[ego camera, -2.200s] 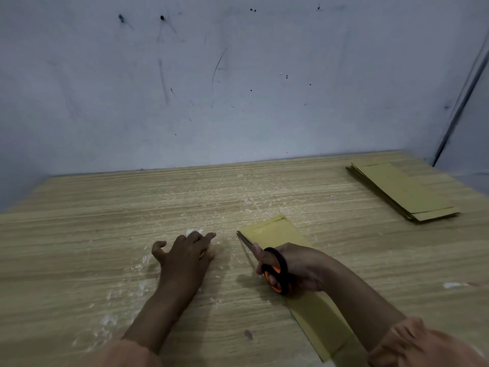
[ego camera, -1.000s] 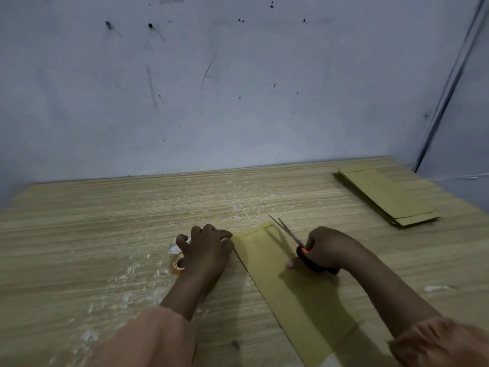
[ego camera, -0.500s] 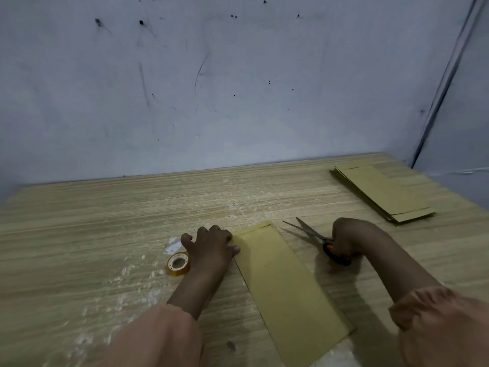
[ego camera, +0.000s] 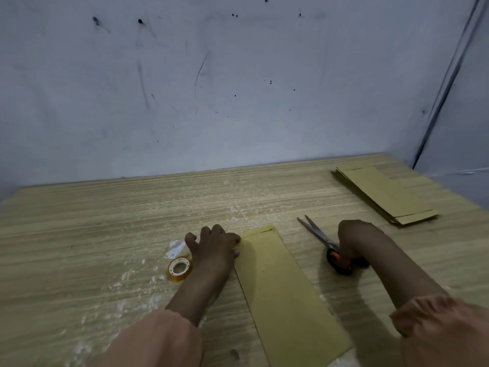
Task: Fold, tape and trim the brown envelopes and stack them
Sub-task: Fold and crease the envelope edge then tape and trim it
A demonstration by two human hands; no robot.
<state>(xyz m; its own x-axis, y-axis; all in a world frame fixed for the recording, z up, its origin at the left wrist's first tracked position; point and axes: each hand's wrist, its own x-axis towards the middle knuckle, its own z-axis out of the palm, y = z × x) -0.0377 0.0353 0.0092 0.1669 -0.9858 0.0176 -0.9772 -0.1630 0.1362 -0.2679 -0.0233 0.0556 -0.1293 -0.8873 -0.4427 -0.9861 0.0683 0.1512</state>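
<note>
Scissors (ego camera: pixel 326 245) now lowered beside the envelope (ego camera: pixel 280 287); no writing legible.

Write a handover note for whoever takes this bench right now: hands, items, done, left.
Left hand: fingers curled at the top left corner of the envelope; whether it grips the edge is unclear.
Right hand: grips the scissors, blades open, lying on the table right of the envelope.
Tape: on the table, left of the left hand.
Stack: far right.
Done: top flap looks folded down.
Left: probably move this envelope onto the stack; I can't tell whether it is taped.
</note>
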